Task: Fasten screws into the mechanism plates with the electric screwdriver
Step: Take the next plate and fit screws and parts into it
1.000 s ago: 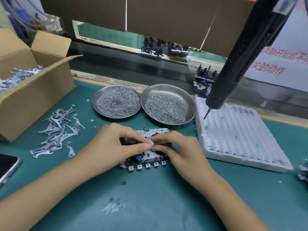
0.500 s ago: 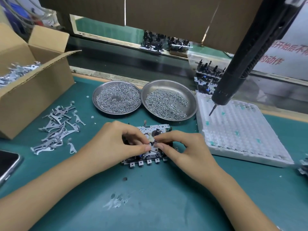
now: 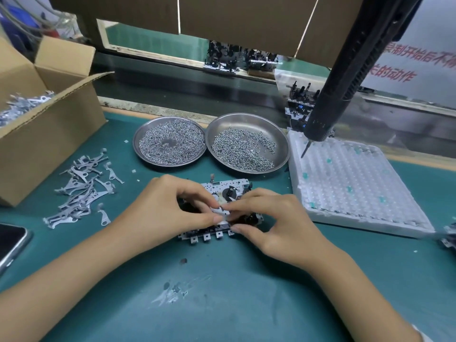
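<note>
Both hands stayed on the mechanism plate (image 3: 223, 208) at mat centre: left hand (image 3: 167, 208) and right hand (image 3: 276, 223) pinched a small part between their fingertips, still seating it. No screw driven yet. The electric screwdriver (image 3: 345, 77) hung untouched; open mat lay nearside.

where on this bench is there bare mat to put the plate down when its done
The widest bare mat lies near the person, in front of the mechanism plate, between the forearms. Crowded: metal levers and phone to the left, two screw dishes behind, foam tray to the right under the hanging screwdriver.
</note>
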The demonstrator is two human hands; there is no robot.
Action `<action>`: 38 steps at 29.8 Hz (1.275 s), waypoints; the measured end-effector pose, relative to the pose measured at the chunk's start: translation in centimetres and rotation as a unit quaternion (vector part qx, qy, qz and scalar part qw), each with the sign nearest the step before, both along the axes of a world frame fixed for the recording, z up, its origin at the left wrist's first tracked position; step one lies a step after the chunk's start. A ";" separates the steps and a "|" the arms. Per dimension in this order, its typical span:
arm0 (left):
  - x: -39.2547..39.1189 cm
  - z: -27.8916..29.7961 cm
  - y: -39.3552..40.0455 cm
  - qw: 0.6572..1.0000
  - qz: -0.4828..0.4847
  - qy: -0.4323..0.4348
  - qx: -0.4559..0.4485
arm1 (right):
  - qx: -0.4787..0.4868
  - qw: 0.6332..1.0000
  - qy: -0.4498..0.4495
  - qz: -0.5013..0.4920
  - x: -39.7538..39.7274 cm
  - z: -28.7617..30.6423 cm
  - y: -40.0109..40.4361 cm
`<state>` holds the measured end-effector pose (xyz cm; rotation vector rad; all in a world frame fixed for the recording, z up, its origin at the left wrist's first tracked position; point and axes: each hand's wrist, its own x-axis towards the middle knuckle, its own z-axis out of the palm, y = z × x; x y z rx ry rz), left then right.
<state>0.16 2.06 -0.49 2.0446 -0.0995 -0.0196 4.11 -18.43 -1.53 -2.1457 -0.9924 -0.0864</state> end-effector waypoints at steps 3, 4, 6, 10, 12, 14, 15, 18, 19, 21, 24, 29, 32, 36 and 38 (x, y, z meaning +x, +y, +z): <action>-0.2 0.0 -0.2 1.000 -0.001 -0.020 0.017 | 0.001 1.000 -0.024 -0.007 -0.1 -0.6 0.1; -0.2 0.0 -0.2 1.000 -0.002 -0.022 0.017 | 0.001 0.999 -0.032 -0.010 -0.2 -0.8 0.1; -0.2 -0.1 -0.3 1.000 -0.002 -0.020 0.008 | 0.011 0.999 -0.040 -0.022 -0.3 -1.2 0.2; -0.3 -0.1 -0.5 1.000 -0.012 -0.023 0.002 | 0.048 0.994 -0.055 -0.076 -0.9 -2.2 0.8; -0.1 -0.2 -0.4 1.000 -0.021 -0.016 0.000 | 0.057 0.990 -0.082 -0.100 -1.3 -2.6 1.3; 0.1 -0.3 -0.4 1.000 -0.023 -0.017 0.001 | 0.067 0.987 -0.090 -0.115 -1.5 -2.8 1.6; 0.1 -0.4 -0.3 1.000 -0.023 -0.019 0.004 | 0.069 0.986 -0.092 -0.120 -1.5 -2.9 1.7; 0.0 -0.5 -0.2 0.999 -0.023 -0.027 0.011 | 0.074 0.989 -0.069 -0.107 -1.3 -2.7 1.6; 0.0 -0.4 -0.2 0.999 -0.024 -0.025 0.005 | 0.087 0.991 -0.040 -0.098 -1.2 -2.4 1.4; 0.0 -0.2 -0.1 0.999 -0.025 -0.021 -0.009 | 0.135 0.986 0.020 -0.095 -0.9 -2.0 1.1; 0.0 -0.1 -0.2 0.999 -0.022 -0.020 -0.020 | 0.201 0.968 0.083 -0.123 -0.6 -1.8 1.0; -0.1 -0.3 -0.2 0.999 -0.021 -0.048 0.003 | 0.222 0.959 0.105 -0.144 -0.5 -2.0 1.2; 0.0 0.0 -0.1 0.996 -0.021 -0.079 0.032 | 0.224 0.959 0.104 -0.141 -0.4 -2.1 1.3; 0.5 0.1 0.3 0.988 0.039 -0.145 0.035 | 0.233 0.956 0.101 -0.147 -0.3 -2.3 1.4; 1.5 0.0 1.1 0.971 0.104 -0.201 0.070 | 0.240 0.953 0.108 -0.150 -0.4 -2.4 1.4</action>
